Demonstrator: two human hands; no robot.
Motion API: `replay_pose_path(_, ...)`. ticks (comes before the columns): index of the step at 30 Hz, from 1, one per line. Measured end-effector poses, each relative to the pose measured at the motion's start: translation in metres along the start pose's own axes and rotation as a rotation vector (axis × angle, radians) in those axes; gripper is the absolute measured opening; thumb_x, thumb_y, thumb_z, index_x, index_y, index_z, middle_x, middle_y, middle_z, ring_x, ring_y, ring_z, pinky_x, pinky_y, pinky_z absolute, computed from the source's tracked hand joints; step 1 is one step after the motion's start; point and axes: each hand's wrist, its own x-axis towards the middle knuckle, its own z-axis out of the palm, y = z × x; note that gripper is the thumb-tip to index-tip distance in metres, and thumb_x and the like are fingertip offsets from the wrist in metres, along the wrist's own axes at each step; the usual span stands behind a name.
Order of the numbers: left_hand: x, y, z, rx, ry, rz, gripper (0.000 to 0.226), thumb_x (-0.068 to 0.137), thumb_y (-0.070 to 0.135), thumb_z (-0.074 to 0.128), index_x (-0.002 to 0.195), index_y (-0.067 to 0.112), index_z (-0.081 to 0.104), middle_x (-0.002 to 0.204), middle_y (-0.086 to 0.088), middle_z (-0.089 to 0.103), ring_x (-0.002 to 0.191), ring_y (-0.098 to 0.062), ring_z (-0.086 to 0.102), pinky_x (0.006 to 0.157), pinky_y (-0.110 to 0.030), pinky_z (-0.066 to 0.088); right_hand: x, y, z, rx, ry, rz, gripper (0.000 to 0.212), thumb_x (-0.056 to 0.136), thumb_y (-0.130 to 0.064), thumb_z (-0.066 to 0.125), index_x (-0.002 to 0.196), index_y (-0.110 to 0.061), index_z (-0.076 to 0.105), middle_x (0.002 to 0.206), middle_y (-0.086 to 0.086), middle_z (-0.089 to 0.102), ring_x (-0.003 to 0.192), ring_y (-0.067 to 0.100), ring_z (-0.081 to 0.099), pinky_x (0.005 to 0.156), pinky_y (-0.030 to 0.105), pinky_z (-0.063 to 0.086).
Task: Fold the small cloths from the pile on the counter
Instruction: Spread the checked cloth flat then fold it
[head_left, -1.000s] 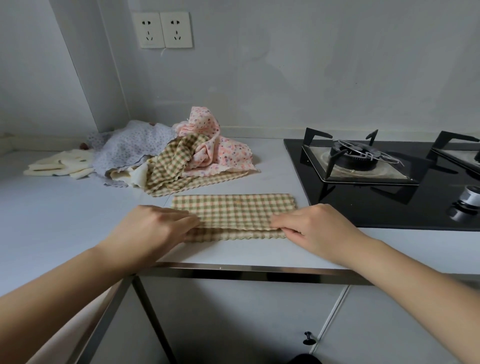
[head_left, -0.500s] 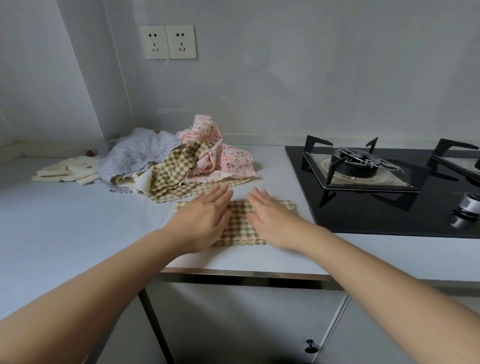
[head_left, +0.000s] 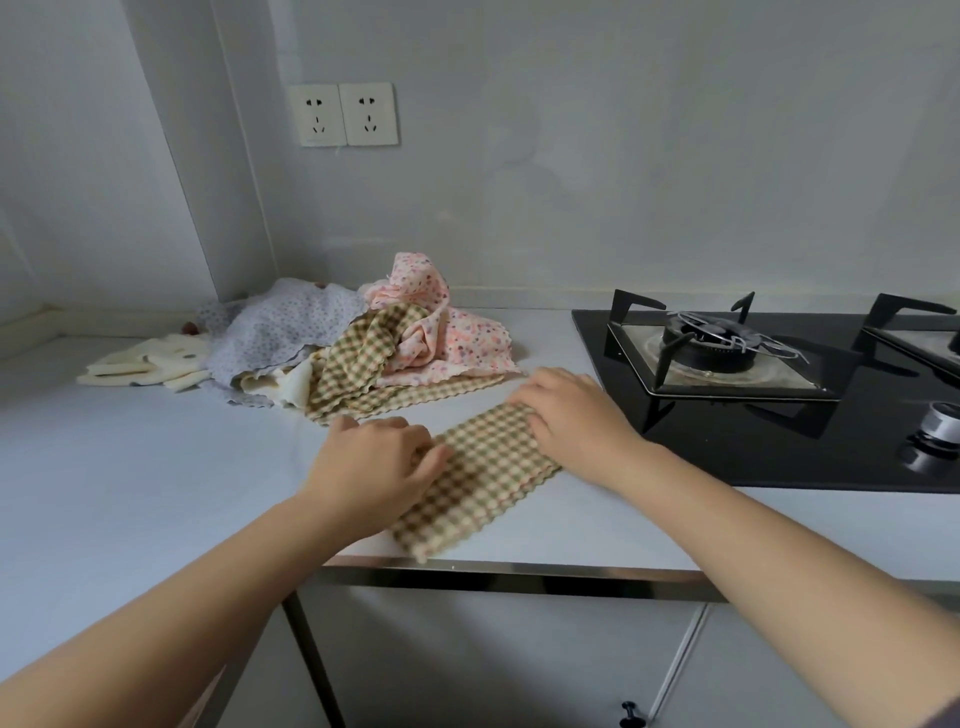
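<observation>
A green-and-cream checked cloth (head_left: 483, 478), folded into a narrow strip, lies slanted on the white counter (head_left: 130, 467), its near end close to the front edge. My left hand (head_left: 374, 462) grips the strip's left edge with curled fingers. At the strip's far end my right hand (head_left: 571, 415) holds it, fingers bent over the fabric. Behind them sits the pile of cloths (head_left: 363, 343): a pale blue dotted one, a pink flowered one and another checked one.
Cream cloths (head_left: 140, 364) lie flat left of the pile. A black gas hob (head_left: 727, 364) with pan supports fills the counter to the right, a knob (head_left: 940, 421) near its front. Two wall sockets (head_left: 343, 114) are above the pile. A metal strip (head_left: 519, 569) edges the counter front.
The long checked strip was folded in half as both hands met at its middle. Now the hands have spread apart again and the cloth has turned to lie slanted, its near end by the counter edge.
</observation>
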Motion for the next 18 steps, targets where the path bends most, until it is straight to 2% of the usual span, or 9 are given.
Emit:
replay_pose_path(2,-0.007,-0.007,-0.001,-0.170,0.092,0.051,0.036,0.093,0.053,0.038,0.096,0.030,0.065,0.090,0.013,0.063,0.070,-0.003,0.055,0.069,-0.025,0.036,-0.013,-0.011,0.001,0.194,-0.008,-0.017,0.034,0.097,-0.010,0.043,0.119,-0.021,0.067,0.124,-0.004,0.061,0.116,0.013,0.053,0.105,0.035,0.038)
replay_pose_path(3,-0.010,-0.010,-0.001,-0.261,0.086,0.096,0.020,0.094,0.042,0.049,0.096,0.031,0.065,0.087,0.015,0.062,0.066,-0.001,0.054,0.064,-0.021,0.036,-0.020,-0.014,0.005,0.231,-0.074,-0.043,0.036,0.098,-0.009,0.041,0.121,-0.020,0.066,0.127,-0.006,0.060,0.119,0.011,0.052,0.108,0.033,0.036)
replay_pose_path(5,-0.015,-0.016,-0.001,-0.367,0.056,0.189,0.008,0.091,0.036,0.059,0.096,0.035,0.065,0.086,0.018,0.060,0.070,0.002,0.056,0.062,-0.018,0.040,-0.031,-0.011,0.014,0.201,-0.164,-0.087,0.043,0.101,-0.008,0.036,0.136,-0.023,0.055,0.144,-0.007,0.049,0.135,0.008,0.039,0.117,0.031,0.024)
replay_pose_path(7,-0.017,-0.023,0.000,-0.472,0.045,0.268,0.022,0.086,0.049,0.058,0.101,0.035,0.066,0.098,0.021,0.058,0.085,0.001,0.058,0.074,-0.020,0.047,-0.035,-0.003,0.015,0.207,-0.200,-0.054,0.048,0.103,-0.009,0.030,0.146,-0.026,0.040,0.156,-0.011,0.032,0.144,0.001,0.018,0.122,0.035,0.009)
replay_pose_path(9,-0.022,-0.027,0.002,-0.518,-0.067,0.344,0.053,0.080,0.067,0.056,0.120,0.034,0.062,0.129,0.020,0.051,0.117,0.005,0.050,0.100,-0.018,0.040,-0.040,0.000,0.011,0.278,-0.193,-0.035,0.050,0.103,-0.010,0.029,0.151,-0.025,0.032,0.159,-0.012,0.023,0.143,-0.006,0.006,0.123,0.035,0.001)
replay_pose_path(11,-0.028,-0.029,0.008,-0.376,-0.233,0.426,0.087,0.075,0.081,0.049,0.147,0.035,0.035,0.157,0.019,0.021,0.142,0.006,0.018,0.118,-0.023,0.016,-0.050,-0.004,0.006,0.325,-0.228,-0.081,0.053,0.101,-0.021,0.032,0.153,-0.025,0.023,0.160,-0.013,0.015,0.144,-0.008,-0.001,0.122,0.029,-0.004)
replay_pose_path(13,-0.034,-0.030,0.014,-0.158,-0.269,0.482,0.100,0.074,0.086,0.041,0.154,0.034,0.007,0.160,0.018,-0.002,0.145,0.005,-0.003,0.120,-0.029,0.001,-0.064,-0.012,0.000,0.304,-0.287,-0.161,0.068,0.093,-0.047,0.035,0.154,-0.029,0.010,0.160,-0.017,0.002,0.144,-0.010,-0.009,0.120,0.020,-0.008)
replay_pose_path(15,-0.038,-0.029,0.015,-0.083,-0.155,0.506,0.093,0.079,0.083,0.039,0.154,0.034,0.013,0.160,0.014,0.009,0.145,0.000,0.014,0.119,-0.033,0.014,-0.077,-0.019,-0.005,0.213,-0.377,-0.203,0.088,0.088,-0.061,0.047,0.154,-0.031,-0.003,0.157,-0.020,-0.012,0.140,-0.012,-0.018,0.116,0.015,-0.012)
replay_pose_path(18,-0.043,-0.022,0.010,-0.083,0.050,0.568,0.074,0.083,0.072,0.048,0.142,0.029,0.045,0.146,0.011,0.047,0.122,-0.004,0.052,0.102,-0.029,0.035,-0.086,-0.025,-0.003,0.003,-0.407,-0.269,0.102,0.083,-0.067,0.053,0.152,-0.030,-0.014,0.156,-0.020,-0.023,0.141,-0.007,-0.025,0.116,0.019,-0.015)
